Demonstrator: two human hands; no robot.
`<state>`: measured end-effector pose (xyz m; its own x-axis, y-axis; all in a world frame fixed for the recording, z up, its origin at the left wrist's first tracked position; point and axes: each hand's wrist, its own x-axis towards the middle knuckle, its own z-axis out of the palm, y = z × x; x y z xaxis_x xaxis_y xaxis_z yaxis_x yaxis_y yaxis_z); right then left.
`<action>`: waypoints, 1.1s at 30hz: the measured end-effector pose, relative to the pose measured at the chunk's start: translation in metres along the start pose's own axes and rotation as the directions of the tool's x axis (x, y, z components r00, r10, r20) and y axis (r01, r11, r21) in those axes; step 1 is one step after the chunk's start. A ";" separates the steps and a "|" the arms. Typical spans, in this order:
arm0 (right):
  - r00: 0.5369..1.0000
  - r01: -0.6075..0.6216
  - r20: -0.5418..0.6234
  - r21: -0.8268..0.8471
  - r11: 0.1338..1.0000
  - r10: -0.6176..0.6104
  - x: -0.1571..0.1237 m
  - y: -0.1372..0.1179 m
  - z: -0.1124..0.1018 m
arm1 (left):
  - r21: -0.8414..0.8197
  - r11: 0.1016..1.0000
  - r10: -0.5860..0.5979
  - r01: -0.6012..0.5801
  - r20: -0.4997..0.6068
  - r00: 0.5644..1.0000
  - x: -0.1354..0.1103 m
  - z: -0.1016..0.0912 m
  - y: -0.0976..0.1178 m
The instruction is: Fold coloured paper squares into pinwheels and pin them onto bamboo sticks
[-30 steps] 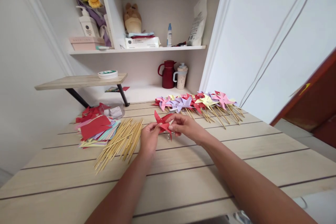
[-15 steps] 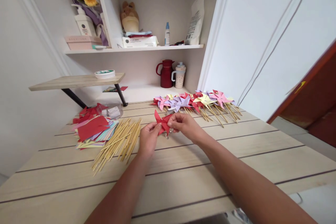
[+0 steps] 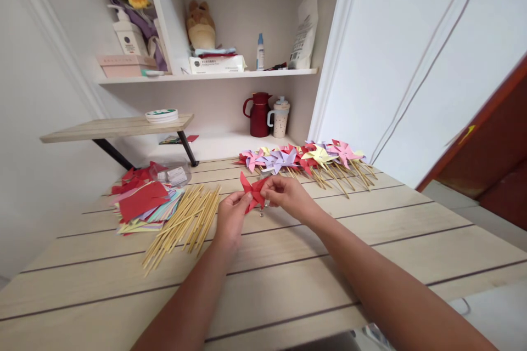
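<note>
A red paper pinwheel [image 3: 251,189] is held between both hands just above the wooden table [image 3: 288,263]. My left hand [image 3: 230,218] pinches its lower left side with the fingers closed. My right hand [image 3: 288,196] grips its right side, fingertips pressed at the centre, where a small metal pin shows beneath. A pile of bamboo sticks [image 3: 183,220] lies just left of my left hand.
A stack of coloured paper squares [image 3: 144,203] lies at the left. A row of finished pinwheels on sticks [image 3: 304,160] lies at the back. A red jug [image 3: 259,115] and a mug [image 3: 280,118] stand in the alcove under a shelf.
Both hands have stayed on the red pinwheel, with fingers shifting slightly at its centre. The camera has tilted a little, so everything sits slightly higher and left.
</note>
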<state>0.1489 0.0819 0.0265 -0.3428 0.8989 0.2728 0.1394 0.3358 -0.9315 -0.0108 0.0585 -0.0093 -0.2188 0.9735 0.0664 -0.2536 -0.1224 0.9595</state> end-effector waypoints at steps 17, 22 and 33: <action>0.995 0.070 -0.064 -0.125 0.990 -0.078 0.002 0.004 -0.005 | -0.017 0.999 -0.048 0.050 0.091 0.995 -0.002 0.000 -0.001; 1.000 0.013 0.000 0.007 1.000 -0.013 0.000 0.001 -0.007 | -0.016 0.999 -0.039 0.040 0.079 0.996 -0.003 -0.001 0.000; 0.998 -0.006 -0.054 0.084 0.996 0.011 0.004 0.013 -0.006 | 0.042 0.999 -0.020 0.015 0.113 0.993 -0.003 0.000 0.000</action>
<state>0.1551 0.0921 0.0169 -0.2906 0.9163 0.2755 0.0632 0.3057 -0.9500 -0.0096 0.0556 -0.0099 -0.1054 0.9914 0.0779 -0.2174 -0.0994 0.9710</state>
